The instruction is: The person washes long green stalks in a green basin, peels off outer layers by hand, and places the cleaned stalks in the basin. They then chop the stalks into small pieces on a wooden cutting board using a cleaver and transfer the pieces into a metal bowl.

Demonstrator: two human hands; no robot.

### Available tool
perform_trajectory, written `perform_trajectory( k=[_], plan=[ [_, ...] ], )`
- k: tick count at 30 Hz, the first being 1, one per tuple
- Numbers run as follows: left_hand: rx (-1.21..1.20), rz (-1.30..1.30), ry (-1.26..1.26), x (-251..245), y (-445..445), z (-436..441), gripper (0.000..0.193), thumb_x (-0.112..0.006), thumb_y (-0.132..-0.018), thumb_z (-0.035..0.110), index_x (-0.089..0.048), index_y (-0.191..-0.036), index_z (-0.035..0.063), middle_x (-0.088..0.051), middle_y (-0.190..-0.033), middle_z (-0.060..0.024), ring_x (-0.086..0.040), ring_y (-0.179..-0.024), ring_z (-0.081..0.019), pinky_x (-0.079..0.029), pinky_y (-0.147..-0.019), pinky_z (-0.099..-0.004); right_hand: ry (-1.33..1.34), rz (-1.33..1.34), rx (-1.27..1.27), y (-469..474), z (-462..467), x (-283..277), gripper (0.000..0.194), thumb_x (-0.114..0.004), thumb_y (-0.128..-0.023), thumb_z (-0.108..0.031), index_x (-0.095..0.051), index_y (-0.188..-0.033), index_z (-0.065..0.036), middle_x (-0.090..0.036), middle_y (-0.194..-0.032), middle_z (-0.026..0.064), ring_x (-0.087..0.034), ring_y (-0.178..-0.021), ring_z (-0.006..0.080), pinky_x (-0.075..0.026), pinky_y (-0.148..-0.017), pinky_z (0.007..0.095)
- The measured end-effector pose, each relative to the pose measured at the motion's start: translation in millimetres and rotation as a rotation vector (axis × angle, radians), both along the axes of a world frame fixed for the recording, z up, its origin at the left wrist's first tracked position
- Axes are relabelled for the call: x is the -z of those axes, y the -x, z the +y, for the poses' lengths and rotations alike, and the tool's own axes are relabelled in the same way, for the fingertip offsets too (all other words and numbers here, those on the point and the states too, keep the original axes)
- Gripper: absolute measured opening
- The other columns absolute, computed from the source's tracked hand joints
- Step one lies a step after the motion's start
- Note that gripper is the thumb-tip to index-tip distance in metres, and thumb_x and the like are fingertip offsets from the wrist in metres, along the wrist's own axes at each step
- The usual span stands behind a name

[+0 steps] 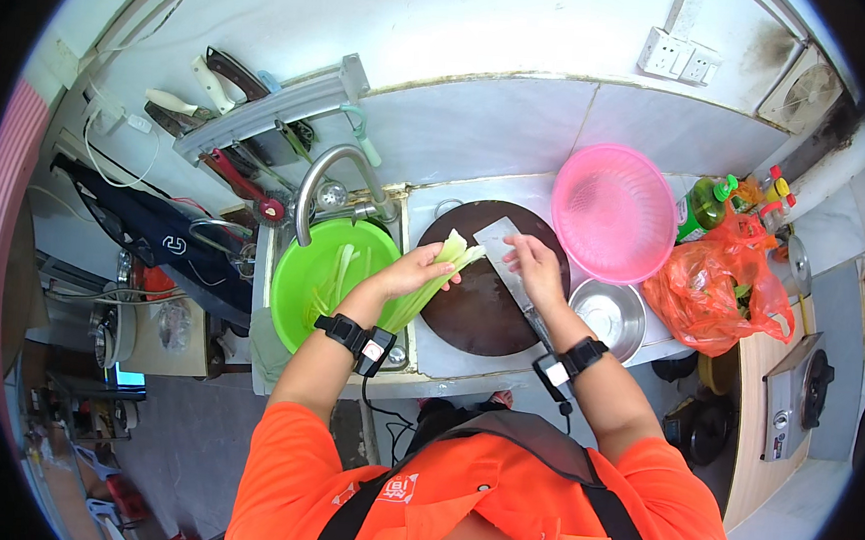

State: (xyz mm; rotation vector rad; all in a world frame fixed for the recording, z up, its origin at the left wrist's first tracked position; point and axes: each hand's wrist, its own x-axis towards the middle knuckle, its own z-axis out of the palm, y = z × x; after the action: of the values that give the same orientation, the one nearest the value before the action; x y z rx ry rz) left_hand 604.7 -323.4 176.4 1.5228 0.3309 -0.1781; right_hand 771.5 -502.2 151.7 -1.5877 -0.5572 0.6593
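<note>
My left hand (419, 269) grips a bundle of pale green celery stalks (419, 305), their broad ends pointing up and right. The bundle's lower part reaches back over the rim of a bright green basin (289, 265). More stalks (339, 283) lie inside that basin. On the round dark cutting board (467, 317) rests a cleaver (506, 263), blade towards the wall and handle towards me. Just above the cleaver is my right hand (536, 270), fingers loosely bent and apart, with nothing seen in them. My right forearm partly covers the handle.
A curved faucet (327, 163) arches over the basin. Right of the board stand a pink plastic basket (614, 214) and a metal bowl (608, 314). Beyond are a red plastic bag (714, 287), bottles (704, 205) and a gas stove (796, 403). A knife rack (279, 108) hangs on the wall.
</note>
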Motion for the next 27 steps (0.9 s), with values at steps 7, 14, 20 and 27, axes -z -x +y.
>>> perform_trajectory(
  k=[7,14,20,27],
  plan=[
    [-0.143,-0.243,-1.072,-1.4,-13.7,0.0,0.020,-0.064,-0.080,0.009,-0.062,-0.100,0.0114,-0.065,-0.088,-0.0095,-0.059,-0.086,-0.0301,-0.047,-0.076,-0.0387,0.664,-0.573,-0.218,-4.3,-96.3,11.0,0.032,-0.067,-0.079,-0.029,-0.064,-0.098,-0.003,-0.065,-0.091,0.0159,-0.062,-0.086,0.0329,-0.049,-0.076,0.0401],
    [-0.032,-0.201,-1.217,55.1,-10.5,-39.4,0.039,-0.064,-0.062,-0.004,-0.072,-0.094,0.0162,-0.059,-0.101,-0.0037,-0.053,-0.098,-0.0252,-0.046,-0.086,-0.0354,0.683,-0.711,-0.265,20.9,-110.0,18.7,0.044,-0.071,-0.075,-0.023,-0.053,-0.111,-0.004,-0.059,-0.104,0.0177,-0.060,-0.092,0.0347,-0.050,-0.079,0.0411],
    [-0.126,-0.248,-1.142,69.4,8.2,-42.0,0.052,-0.061,-0.061,-0.011,-0.070,-0.105,0.0155,-0.050,-0.112,-0.0096,-0.047,-0.104,-0.0296,-0.044,-0.090,-0.0365,0.817,-0.706,-0.255,28.4,-105.5,26.0,0.048,-0.070,-0.072,-0.017,-0.047,-0.111,-0.001,-0.057,-0.102,0.0206,-0.061,-0.091,0.0351,-0.051,-0.078,0.0407],
    [-0.020,-0.303,-1.181,58.8,30.6,-26.0,0.045,-0.064,-0.071,0.002,-0.066,-0.113,0.0169,-0.049,-0.119,-0.0087,-0.046,-0.110,-0.0309,-0.042,-0.094,-0.0395,0.708,-0.605,-0.057,39.3,-102.7,6.7,0.050,-0.065,-0.071,-0.015,-0.042,-0.112,0.001,-0.056,-0.105,0.0260,-0.060,-0.091,0.0399,-0.049,-0.079,0.0434]
  ],
)
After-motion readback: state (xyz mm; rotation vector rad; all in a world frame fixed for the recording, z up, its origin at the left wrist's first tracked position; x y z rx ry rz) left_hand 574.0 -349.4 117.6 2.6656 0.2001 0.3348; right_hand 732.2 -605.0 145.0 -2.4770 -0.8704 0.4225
